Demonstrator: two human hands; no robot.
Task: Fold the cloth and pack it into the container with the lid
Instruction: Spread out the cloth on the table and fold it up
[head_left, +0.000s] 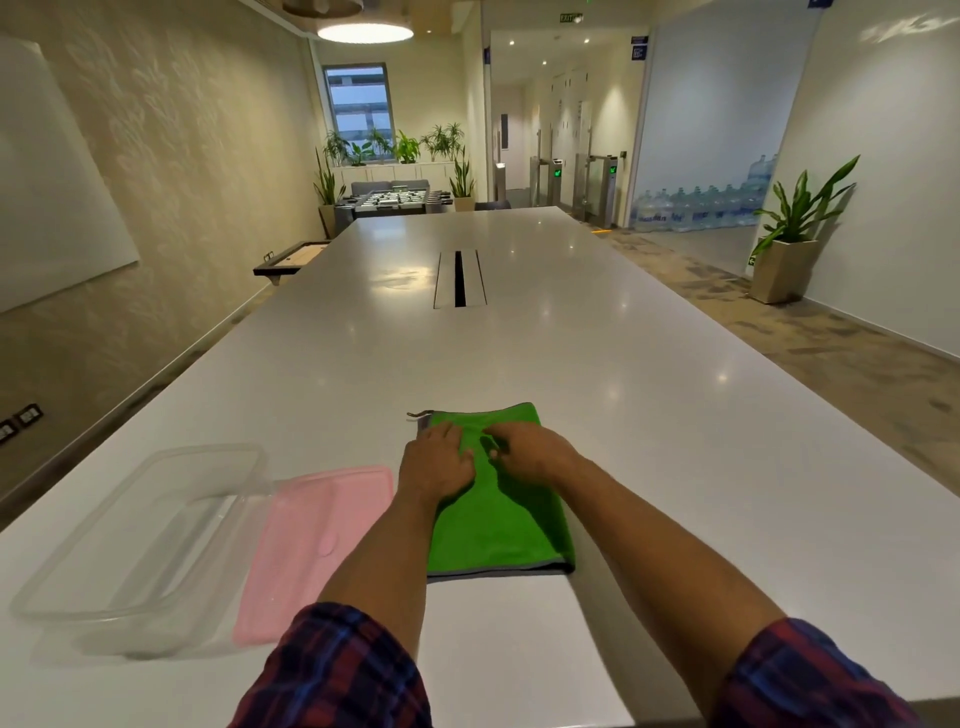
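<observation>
A green cloth (501, 525) with a grey edge lies folded in a long strip on the white table (649, 415), running away from me. My left hand (435, 460) rests flat on its far left part. My right hand (527, 447) lies beside it on the cloth, fingers bent and touching the fabric; whether it pinches a fold I cannot tell. A clear plastic container (140, 545) stands open at the left. Its pink lid (317, 545) lies flat between the container and the cloth.
The long table has a cable slot (460, 278) in its middle. The table's near edge runs just below my sleeves. Potted plants, a foosball table and a corridor lie far beyond the table.
</observation>
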